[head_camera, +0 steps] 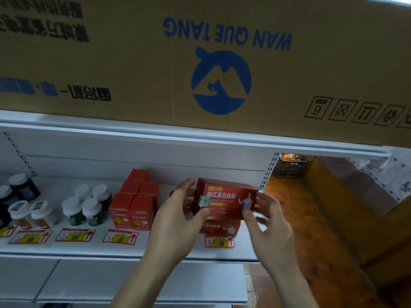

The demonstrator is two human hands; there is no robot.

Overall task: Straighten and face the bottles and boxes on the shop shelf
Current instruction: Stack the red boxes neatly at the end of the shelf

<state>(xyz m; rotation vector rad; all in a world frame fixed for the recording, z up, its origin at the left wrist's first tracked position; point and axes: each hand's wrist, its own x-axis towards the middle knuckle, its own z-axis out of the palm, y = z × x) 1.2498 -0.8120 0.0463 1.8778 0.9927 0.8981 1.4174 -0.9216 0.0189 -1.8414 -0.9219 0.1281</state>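
A wide red box (224,197) with yellow lettering is held just above a second, matching red box (220,227) near the right end of the white shelf (93,247). My left hand (178,214) grips the upper box's left end, thumb at the lower front and fingers over the top. My right hand (266,216) holds its right end and is blurred. To the left stand several small red boxes (135,203), green bottles with white caps (86,207), amber bottles (33,213) and dark bottles (20,187).
A large brown carton (222,63) with a blue logo sits on the shelf above. Price tags (220,242) line the shelf's front edge. Right of the shelf post is a wooden floor (300,218), a black crate (289,166) and a cloth-covered counter (355,196).
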